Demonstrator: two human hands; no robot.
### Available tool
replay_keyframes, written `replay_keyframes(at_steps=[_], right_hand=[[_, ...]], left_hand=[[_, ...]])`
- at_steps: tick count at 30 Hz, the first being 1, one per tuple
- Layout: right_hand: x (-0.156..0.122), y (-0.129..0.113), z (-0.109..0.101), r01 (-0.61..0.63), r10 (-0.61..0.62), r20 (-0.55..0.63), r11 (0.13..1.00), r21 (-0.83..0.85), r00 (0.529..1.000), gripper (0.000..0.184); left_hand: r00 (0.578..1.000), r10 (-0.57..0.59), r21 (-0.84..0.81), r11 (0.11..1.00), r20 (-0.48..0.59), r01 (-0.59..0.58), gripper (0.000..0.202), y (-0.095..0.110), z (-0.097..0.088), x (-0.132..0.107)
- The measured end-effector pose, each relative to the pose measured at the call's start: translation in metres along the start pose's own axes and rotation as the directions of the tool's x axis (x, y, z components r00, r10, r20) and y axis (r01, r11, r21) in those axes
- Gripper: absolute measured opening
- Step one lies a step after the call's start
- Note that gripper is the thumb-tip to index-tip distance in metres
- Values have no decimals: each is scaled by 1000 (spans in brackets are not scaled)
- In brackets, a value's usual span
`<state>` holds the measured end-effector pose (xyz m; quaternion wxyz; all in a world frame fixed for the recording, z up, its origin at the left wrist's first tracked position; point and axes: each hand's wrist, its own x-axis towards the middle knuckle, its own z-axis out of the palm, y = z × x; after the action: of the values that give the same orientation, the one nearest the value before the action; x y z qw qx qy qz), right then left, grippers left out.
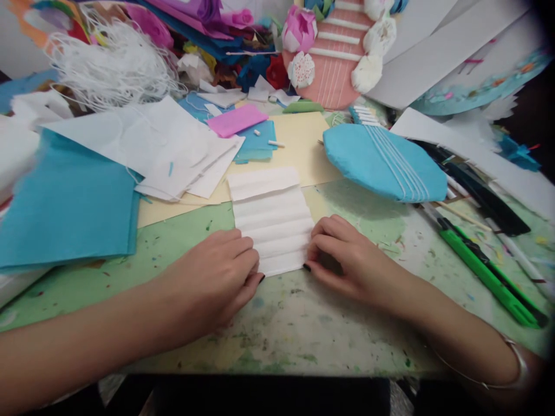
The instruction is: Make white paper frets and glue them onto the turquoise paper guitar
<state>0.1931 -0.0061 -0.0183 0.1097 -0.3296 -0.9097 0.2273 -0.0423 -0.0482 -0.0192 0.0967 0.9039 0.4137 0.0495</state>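
Near the front edge of the tabletop (303, 323), the left hand (217, 274) and the right hand (347, 254) both pinch the near end of the white pleated paper (271, 214). Most pleats look creased, and only the far strip seems flat.

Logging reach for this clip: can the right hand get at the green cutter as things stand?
Probably yes: the green cutter lies just right of the right hand, nothing between, though that hand pinches the pleated white paper.

A paint-flecked green table (299, 329), perhaps dark floor (269, 400) below it.
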Motion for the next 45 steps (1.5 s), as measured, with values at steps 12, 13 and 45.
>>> replay_keyframes(at_steps=[12,13,45], right_hand=[[-3,3,4,168,-166,-157,986,-1,974,22],[-3,4,4,171,-170,-171,985,-8,970,21],[-3,0,3,43,-47,-46,996,-79,998,12]], left_hand=[[987,140,-82,986,-81,-147,34,0,-1,-6],[982,167,-101,979,-83,-175,35,1,-3,-7],[970,153,75,987,-189,-141,27,4,-3,-4]])
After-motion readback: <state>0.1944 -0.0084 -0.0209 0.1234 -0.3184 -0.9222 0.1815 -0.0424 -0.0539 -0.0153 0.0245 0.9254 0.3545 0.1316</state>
